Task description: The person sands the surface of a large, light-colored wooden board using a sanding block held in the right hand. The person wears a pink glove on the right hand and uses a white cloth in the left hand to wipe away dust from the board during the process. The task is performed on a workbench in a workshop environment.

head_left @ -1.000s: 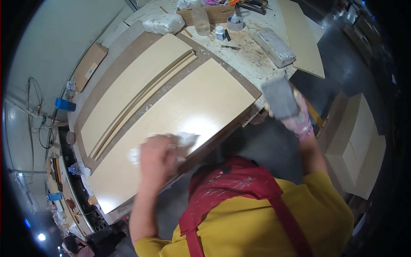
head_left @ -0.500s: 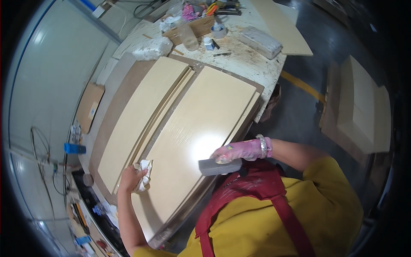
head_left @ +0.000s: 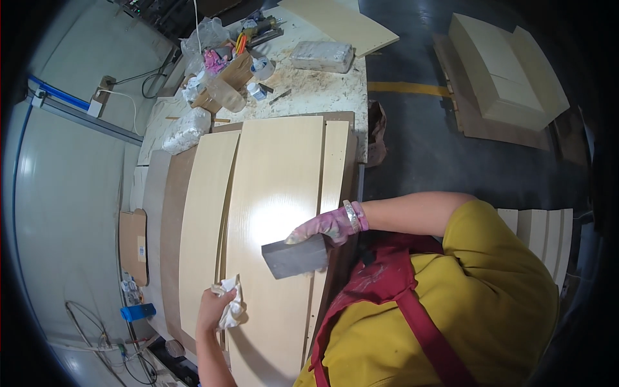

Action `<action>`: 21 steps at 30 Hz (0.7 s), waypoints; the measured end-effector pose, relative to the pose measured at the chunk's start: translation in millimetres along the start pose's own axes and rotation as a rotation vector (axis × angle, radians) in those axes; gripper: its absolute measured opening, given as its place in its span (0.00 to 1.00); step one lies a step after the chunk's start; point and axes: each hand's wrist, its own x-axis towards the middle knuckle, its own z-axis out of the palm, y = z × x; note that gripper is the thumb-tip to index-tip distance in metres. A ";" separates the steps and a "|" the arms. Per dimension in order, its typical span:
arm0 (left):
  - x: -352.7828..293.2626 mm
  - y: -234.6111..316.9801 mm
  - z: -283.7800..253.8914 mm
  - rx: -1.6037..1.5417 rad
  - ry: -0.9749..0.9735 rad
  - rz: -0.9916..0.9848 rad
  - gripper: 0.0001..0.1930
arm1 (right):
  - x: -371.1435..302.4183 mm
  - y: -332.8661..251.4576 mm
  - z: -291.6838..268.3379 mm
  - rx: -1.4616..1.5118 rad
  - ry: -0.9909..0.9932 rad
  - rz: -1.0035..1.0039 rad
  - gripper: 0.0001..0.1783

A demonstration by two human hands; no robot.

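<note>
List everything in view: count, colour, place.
Worktable: one, whitish, upper middle
Boards: at least three, cream, centre
Block: one, grey, right grip
Cloth: one, white, left grip
Slab: one, whitish, worktable's far end
Bundle: one, white, worktable's left
Bottles: at least two, clear and white, worktable
Box: one, brown, worktable
Clutter: several, mixed, upper left
Cardboard: one, brown, left
Stacks: two, cream, right
Apron: one, red, lower right
Shirt: one, yellow, lower right
Left grip: one, bare, on cloth
Right grip: one, pink-gloved, on block
</note>
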 end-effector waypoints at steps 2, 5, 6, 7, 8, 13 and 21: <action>-25.4 29.3 -10.0 -0.046 -0.011 -0.032 0.09 | -5.7 7.2 -4.1 0.069 0.012 -0.029 0.26; -55.2 51.7 -14.1 0.001 0.074 0.010 0.07 | -5.1 2.7 -16.7 0.128 -0.189 -0.016 0.27; -65.3 56.8 -16.3 0.038 0.123 0.052 0.06 | -0.1 4.8 -24.1 0.102 -0.204 -0.006 0.27; -78.3 67.8 -18.9 0.053 0.168 0.058 0.06 | 4.0 12.1 -33.3 0.081 -0.212 0.004 0.26; -91.2 81.4 -22.5 0.070 0.213 0.063 0.06 | 7.8 20.2 -44.5 0.060 -0.219 0.012 0.26; -116.2 84.4 -68.3 0.399 0.543 0.288 0.04 | -4.7 0.7 -14.6 -0.041 -0.103 0.045 0.29; -38.6 66.3 -146.6 0.603 0.730 0.391 0.11 | -18.6 8.9 -19.2 0.293 -0.024 -0.044 0.28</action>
